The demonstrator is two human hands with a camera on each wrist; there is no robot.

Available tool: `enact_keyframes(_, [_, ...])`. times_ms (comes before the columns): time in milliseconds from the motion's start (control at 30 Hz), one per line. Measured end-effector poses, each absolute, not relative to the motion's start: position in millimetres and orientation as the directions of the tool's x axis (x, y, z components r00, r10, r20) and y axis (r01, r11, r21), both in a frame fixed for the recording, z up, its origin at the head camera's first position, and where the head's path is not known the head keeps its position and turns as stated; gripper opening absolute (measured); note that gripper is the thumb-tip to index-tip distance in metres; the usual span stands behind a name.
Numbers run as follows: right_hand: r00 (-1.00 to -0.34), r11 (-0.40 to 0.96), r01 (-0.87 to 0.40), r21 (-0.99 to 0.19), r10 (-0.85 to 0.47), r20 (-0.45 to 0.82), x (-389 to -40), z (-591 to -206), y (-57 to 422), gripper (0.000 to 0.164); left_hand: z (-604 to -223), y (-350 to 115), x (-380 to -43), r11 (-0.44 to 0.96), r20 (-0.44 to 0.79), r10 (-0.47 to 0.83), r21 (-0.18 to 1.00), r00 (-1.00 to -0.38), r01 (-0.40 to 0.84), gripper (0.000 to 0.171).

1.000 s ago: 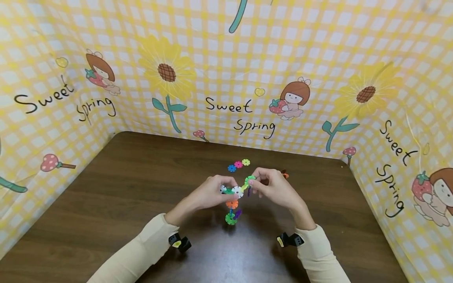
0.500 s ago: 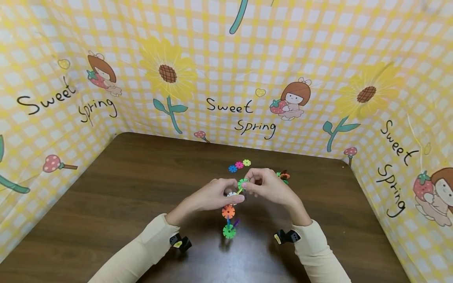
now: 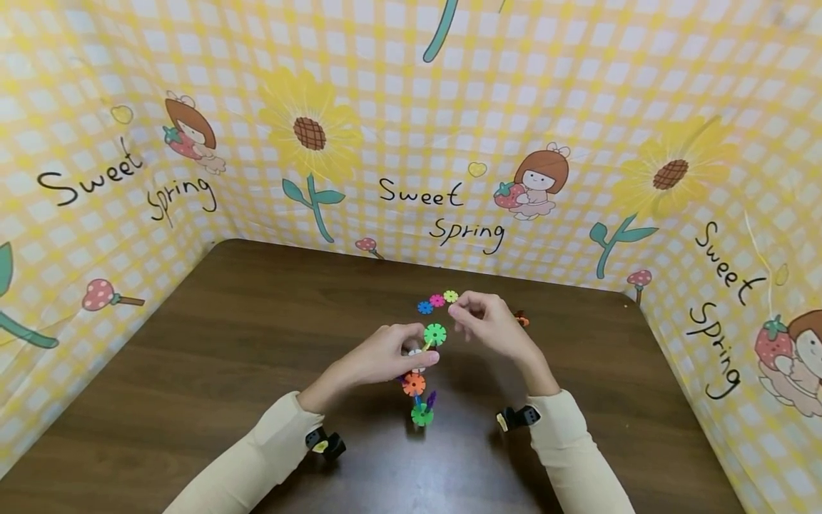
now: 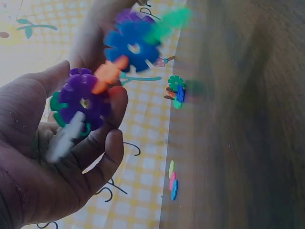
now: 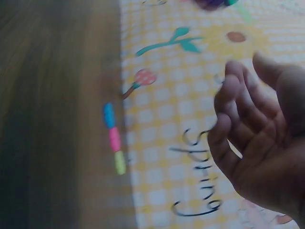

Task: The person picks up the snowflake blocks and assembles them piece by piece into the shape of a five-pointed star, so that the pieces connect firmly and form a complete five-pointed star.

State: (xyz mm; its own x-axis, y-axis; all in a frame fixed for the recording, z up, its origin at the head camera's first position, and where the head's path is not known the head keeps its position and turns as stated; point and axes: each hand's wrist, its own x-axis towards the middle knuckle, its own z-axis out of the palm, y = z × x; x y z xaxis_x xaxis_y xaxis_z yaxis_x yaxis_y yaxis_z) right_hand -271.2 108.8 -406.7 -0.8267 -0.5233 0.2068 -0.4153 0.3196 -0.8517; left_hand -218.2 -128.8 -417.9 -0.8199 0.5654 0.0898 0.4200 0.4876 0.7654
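My left hand [image 3: 379, 353] grips a chain of slotted plastic snowflake discs [image 3: 414, 385] by its middle, thumb and fingers around a white disc. A green disc [image 3: 434, 335] stands at its upper end. An orange disc, a blue one, a purple one and another green disc [image 3: 422, 415] hang below. In the left wrist view, a purple disc [image 4: 86, 107] lies between thumb and fingers, with a blue disc [image 4: 131, 45] beyond it. My right hand [image 3: 494, 328] hovers to the right of the upper green disc, apart from it. Its fingers are loosely bent and hold nothing in the right wrist view.
A blue disc [image 3: 425, 308], a pink disc [image 3: 437, 300] and a yellow-green disc [image 3: 451, 295] lie in a row at the back of the brown table [image 3: 289, 300]. Behind my right hand is a small disc cluster [image 3: 523, 320], partly hidden. A checked cloth [image 3: 411, 143] walls the table.
My right hand has let go of the upper green disc and drawn back to the right. The left hand keeps its grip, and the hanging part of the chain has come lower.
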Motion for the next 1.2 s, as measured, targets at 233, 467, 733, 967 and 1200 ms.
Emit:
enact_keyframes(233, [-0.93, 0.522, -0.279, -0.806, -0.357, 0.091, -298.4, -434.5, 106.4, 0.019, -418.0, -138.2, -215.9, 0.503, 0.101, 0.499, 0.774, -0.861, 0.383, 0.026])
enact_keyframes(467, [-0.955, 0.692, -0.163, -0.703, -0.29, -0.063, -321.8, -460.9, 99.1, 0.041, -413.8, -148.0, -215.7, 0.469, 0.107, 0.461, 0.813, -0.881, 0.345, 0.024])
enact_keyframes(733, [-0.941, 0.81, -0.102, -0.578, -0.267, -0.209, -351.8, -472.1, 84.7, 0.067, -413.2, -151.7, -213.2, 0.417, 0.092, 0.435, 0.861, -0.896, 0.291, 0.02])
enact_keyframes(967, [-0.956, 0.883, -0.045, -0.467, -0.174, -0.236, -362.4, -476.7, 82.4, 0.057, -414.4, -150.2, -212.3, 0.398, 0.089, 0.459, 0.869, -0.884, 0.294, 0.023])
enact_keyframes(1200, [-0.968, 0.827, -0.046, -0.56, -0.176, -0.18, -356.1, -476.2, 85.2, 0.036, -413.6, -150.3, -212.2, 0.411, 0.069, 0.446, 0.87, -0.892, 0.272, 0.025])
